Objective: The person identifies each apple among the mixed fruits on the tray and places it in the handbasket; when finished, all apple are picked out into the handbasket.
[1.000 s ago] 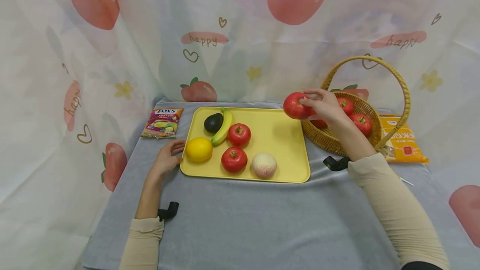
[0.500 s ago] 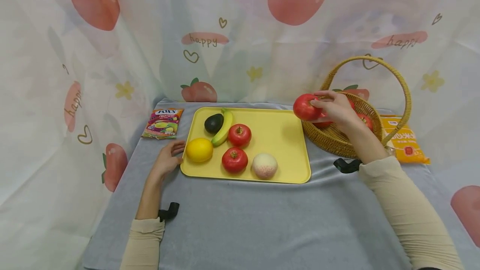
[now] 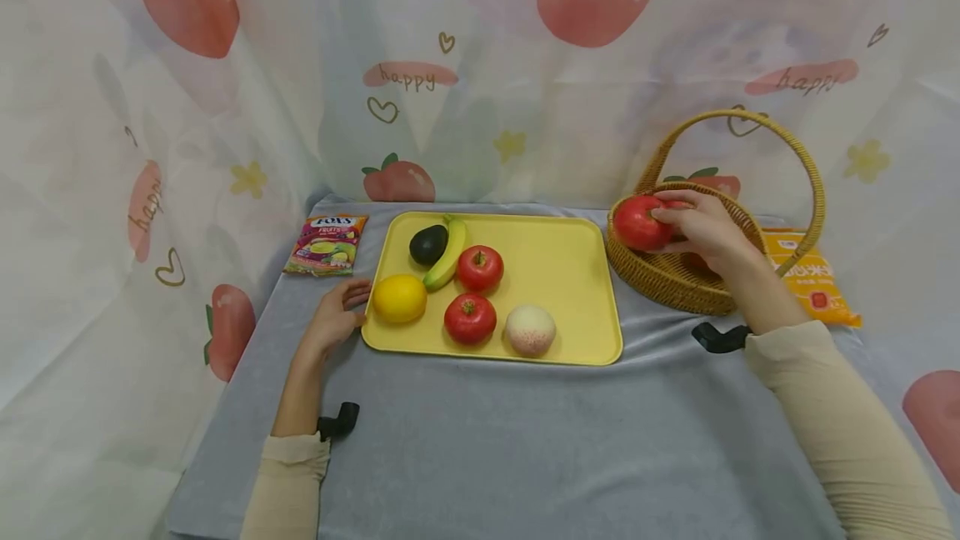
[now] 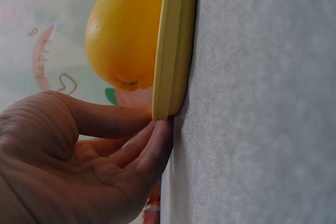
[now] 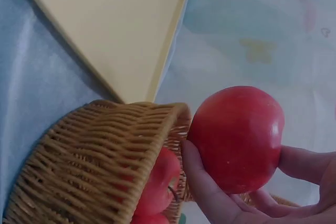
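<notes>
So we grip a round red apple (image 3: 637,224) in our right hand (image 3: 707,229), over the brown wicker basket (image 3: 667,283) near the grey cloth-covered surface's (image 3: 525,440) far right corner; our left hand (image 3: 335,317) pinches the yellow rectangular tray (image 3: 573,273).

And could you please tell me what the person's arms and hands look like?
The left sleeve and right sleeve are beige, creased cloth, ending well short of the hands. A black, angled wrist camera juts out near each cuff. The left hand and right hand are ungloved.
</notes>
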A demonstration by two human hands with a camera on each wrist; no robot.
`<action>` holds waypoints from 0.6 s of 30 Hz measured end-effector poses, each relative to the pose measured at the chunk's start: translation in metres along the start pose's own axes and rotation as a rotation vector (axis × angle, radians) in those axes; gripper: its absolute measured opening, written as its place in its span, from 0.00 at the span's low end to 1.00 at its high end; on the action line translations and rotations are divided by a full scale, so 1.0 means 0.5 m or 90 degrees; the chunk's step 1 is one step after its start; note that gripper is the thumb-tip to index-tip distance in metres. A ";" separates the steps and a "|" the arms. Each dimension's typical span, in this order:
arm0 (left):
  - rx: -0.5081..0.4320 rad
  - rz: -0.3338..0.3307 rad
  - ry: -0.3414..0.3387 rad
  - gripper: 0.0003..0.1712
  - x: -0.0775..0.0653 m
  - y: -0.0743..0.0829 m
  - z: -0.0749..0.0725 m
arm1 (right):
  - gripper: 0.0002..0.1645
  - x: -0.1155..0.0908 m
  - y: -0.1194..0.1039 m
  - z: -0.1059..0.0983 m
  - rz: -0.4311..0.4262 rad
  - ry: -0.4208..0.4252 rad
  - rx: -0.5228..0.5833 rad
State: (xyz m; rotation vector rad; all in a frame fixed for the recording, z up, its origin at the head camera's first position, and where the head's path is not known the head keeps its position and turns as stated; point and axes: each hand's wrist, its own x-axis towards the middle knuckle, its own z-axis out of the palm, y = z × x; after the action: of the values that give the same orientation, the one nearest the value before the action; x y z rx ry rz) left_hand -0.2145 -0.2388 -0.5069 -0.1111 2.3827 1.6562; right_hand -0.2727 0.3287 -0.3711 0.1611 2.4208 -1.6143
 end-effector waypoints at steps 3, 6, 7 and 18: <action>0.013 0.003 0.001 0.38 0.001 0.000 0.002 | 0.42 -0.007 0.012 -0.019 0.006 -0.003 0.003; 0.020 0.002 0.003 0.38 0.002 0.001 -0.001 | 0.41 -0.008 0.019 -0.032 0.010 -0.011 0.018; 0.020 0.001 0.003 0.38 0.002 0.001 -0.002 | 0.40 -0.008 0.021 -0.036 0.011 -0.013 0.023; 0.003 -0.001 0.000 0.38 0.001 0.003 -0.002 | 0.41 -0.009 0.050 -0.064 0.051 -0.037 0.012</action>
State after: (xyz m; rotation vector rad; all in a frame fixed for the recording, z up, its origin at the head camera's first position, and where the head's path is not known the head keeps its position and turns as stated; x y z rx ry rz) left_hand -0.2153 -0.2390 -0.5053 -0.1120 2.3860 1.6509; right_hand -0.2672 0.3681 -0.3805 0.2078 2.3266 -1.5853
